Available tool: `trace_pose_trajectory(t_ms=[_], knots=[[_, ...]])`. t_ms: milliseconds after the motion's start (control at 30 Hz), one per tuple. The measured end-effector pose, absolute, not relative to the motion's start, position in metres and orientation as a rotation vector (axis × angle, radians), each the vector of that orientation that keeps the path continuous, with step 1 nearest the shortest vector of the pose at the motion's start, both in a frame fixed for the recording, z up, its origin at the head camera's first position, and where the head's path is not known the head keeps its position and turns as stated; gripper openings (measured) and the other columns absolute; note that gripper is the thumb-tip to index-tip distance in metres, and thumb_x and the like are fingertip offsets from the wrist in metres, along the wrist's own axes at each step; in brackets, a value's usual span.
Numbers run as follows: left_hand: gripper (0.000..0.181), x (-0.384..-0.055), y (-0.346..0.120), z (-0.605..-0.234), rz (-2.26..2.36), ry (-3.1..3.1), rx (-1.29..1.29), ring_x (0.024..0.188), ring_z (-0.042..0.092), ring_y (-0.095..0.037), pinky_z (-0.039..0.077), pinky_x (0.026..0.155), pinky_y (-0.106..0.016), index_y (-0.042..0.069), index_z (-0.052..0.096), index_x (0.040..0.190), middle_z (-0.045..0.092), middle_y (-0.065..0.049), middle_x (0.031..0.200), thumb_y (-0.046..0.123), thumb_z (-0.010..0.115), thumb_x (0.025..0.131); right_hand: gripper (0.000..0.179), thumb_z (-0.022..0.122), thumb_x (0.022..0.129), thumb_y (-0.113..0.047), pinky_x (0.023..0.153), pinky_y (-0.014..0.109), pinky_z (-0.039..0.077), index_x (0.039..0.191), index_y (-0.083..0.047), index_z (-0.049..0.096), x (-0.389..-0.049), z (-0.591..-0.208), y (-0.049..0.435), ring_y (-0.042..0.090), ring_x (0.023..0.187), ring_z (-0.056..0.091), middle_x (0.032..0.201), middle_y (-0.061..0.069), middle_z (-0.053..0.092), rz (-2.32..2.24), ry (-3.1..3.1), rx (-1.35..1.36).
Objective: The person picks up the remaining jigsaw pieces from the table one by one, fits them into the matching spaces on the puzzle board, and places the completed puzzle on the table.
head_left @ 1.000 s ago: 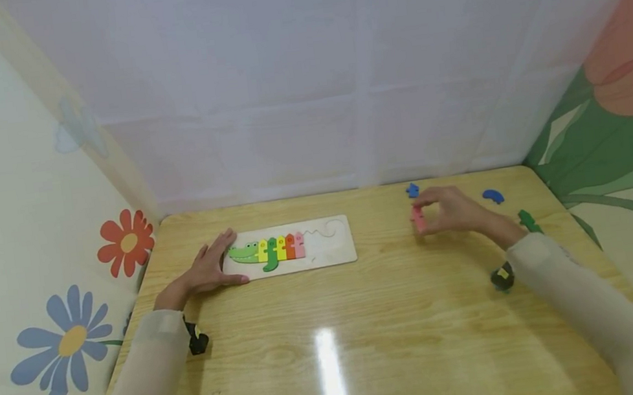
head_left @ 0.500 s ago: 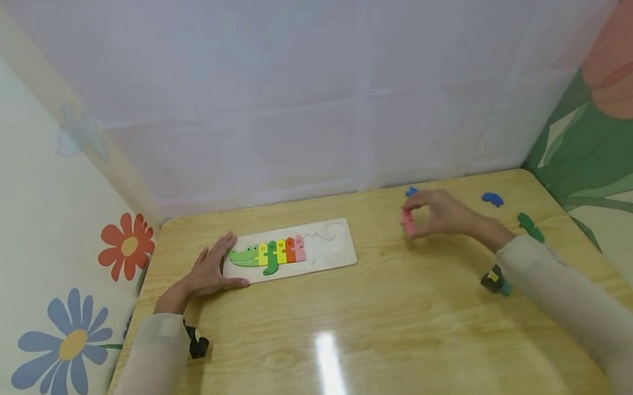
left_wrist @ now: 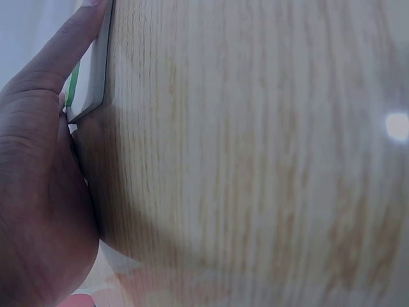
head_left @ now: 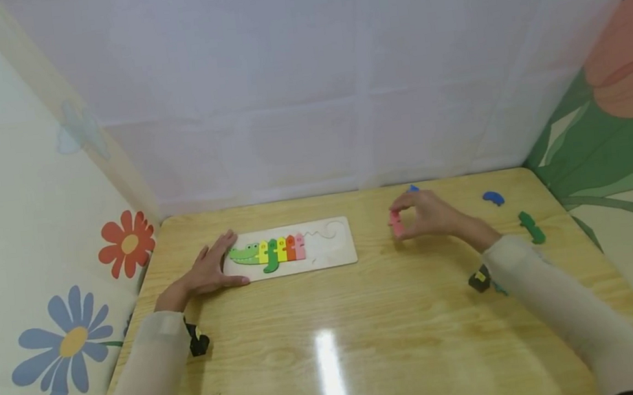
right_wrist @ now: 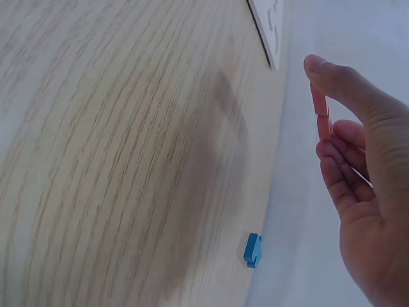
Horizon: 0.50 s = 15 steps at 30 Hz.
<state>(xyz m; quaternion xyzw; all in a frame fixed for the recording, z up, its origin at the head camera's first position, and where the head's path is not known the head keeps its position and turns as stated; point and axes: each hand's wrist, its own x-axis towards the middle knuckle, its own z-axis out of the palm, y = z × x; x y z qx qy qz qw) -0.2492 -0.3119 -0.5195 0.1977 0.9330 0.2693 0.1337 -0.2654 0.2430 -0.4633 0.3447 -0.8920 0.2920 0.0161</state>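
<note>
A white puzzle board (head_left: 331, 254) lies at the back left of the table, bearing a green crocodile head (head_left: 245, 256) and a row of yellow, green, red and pink pieces. My left hand (head_left: 204, 272) rests at the board's left end, thumb along the front edge and fingers spread toward the back edge. Right of the board, my right hand (head_left: 430, 214) pinches a pink puzzle piece (right_wrist: 321, 112) between thumb and fingertips, upright and above the table. A blue puzzle piece (right_wrist: 253, 249) lies behind that hand, mostly hidden in the head view.
On the right lie a curved blue piece (head_left: 493, 197) and a green piece (head_left: 532, 228). A teal piece (head_left: 500, 288) shows partly beside the right sleeve. A pale cloth wall (head_left: 264, 151) stands along the table's back edge.
My right hand has moved left toward the board with the pink puzzle piece, exposing more of the green piece. The left hand and the board stay where they were.
</note>
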Motion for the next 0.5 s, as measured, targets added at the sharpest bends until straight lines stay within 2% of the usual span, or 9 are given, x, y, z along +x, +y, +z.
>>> trace_pose_trajectory(t_ms=[200, 500], knots=[[0.122, -0.249, -0.312, -0.520, 0.792, 2.699, 0.575, 0.162, 0.000, -0.048, -0.005, 0.123, -0.071, -0.002, 0.015, 0.168, 0.006, -0.026, 0.176, 0.050, 0.087, 0.084, 0.062, 0.100, 0.068, -0.017, 0.096, 0.057, 0.058, 0.119, 0.006, 0.073, -0.266, -0.464, 0.233, 0.041, 0.108, 0.072, 0.116, 0.020, 0.076, 0.926, -2.780, 1.076], [0.122, -0.249, -0.313, -0.518, 0.795, 2.699, 0.590, 0.162, 0.000, -0.048, -0.005, 0.123, -0.071, -0.002, 0.015, 0.168, 0.005, -0.026, 0.176, 0.049, 0.087, 0.084, 0.061, 0.099, 0.070, -0.020, 0.099, 0.051, 0.057, 0.119, 0.004, 0.073, -0.268, -0.464, 0.220, 0.038, 0.108, 0.073, 0.117, 0.017, 0.076, 0.935, -2.747, 1.116]])
